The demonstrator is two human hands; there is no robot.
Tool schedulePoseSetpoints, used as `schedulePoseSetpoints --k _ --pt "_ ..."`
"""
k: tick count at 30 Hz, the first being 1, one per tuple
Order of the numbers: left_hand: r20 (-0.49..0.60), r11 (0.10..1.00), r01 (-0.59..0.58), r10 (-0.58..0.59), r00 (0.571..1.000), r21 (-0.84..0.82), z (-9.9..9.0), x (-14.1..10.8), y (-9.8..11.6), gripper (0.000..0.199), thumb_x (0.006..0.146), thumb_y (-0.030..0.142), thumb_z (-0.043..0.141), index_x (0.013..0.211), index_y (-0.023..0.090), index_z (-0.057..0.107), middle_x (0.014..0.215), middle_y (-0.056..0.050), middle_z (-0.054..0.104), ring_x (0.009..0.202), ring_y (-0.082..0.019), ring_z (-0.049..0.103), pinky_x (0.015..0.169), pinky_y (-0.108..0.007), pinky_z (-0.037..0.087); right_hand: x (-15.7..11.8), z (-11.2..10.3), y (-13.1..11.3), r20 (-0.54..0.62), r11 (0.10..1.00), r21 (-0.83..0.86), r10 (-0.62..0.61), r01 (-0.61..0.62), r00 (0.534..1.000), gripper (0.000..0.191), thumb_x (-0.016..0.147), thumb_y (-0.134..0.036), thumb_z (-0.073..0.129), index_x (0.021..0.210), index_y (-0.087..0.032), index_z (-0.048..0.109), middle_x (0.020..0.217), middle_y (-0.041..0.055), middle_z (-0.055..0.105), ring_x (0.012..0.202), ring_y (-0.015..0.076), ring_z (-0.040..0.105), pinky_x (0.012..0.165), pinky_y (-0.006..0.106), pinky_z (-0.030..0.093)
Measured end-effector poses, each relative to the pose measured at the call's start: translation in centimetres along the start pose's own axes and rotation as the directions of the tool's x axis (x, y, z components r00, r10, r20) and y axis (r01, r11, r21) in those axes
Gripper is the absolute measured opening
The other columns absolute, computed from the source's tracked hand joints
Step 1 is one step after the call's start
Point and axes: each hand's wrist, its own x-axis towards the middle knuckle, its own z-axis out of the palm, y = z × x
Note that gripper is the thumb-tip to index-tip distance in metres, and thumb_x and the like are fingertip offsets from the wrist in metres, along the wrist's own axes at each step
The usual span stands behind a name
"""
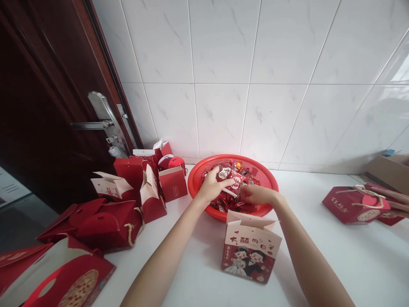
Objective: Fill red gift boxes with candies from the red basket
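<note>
Over a red plastic basket of wrapped sweets, my left hand is closed on small red and white packets with printed characters. My right hand is inside the basket's right part, its fingers curled down among the wrapped sweets; what they hold, if anything, is hidden. Just in front of the basket, between my forearms, stands a pink and red paper box with a cartoon couple on it and its top flaps open.
Several red gift boxes and bags crowd the left of the white table. Rope-tied red boxes lie at the right, near a cardboard box. A tiled wall rises behind; a dark door is at left.
</note>
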Motion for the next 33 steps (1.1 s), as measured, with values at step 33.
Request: schedulePoseSetpoints --k 33 --pt "-0.142 0.997 -0.028 0.017 0.990 -0.071 0.3 -0.4 1.1 0.031 0.066 0.027 0.081 0.095 0.020 0.070 0.101 -0.005 0.077 0.097 -0.026 0.071 0.087 -0.038 0.055 0.0 1.6 -3.2 0.109 0.983 -0.044 -0.173 0.178 0.979 0.014 0.081 -0.013 0.056 0.083 -0.021 0.068 0.080 0.0039 0.067 0.069 0.0169 0.053 0.058 0.029 0.033"
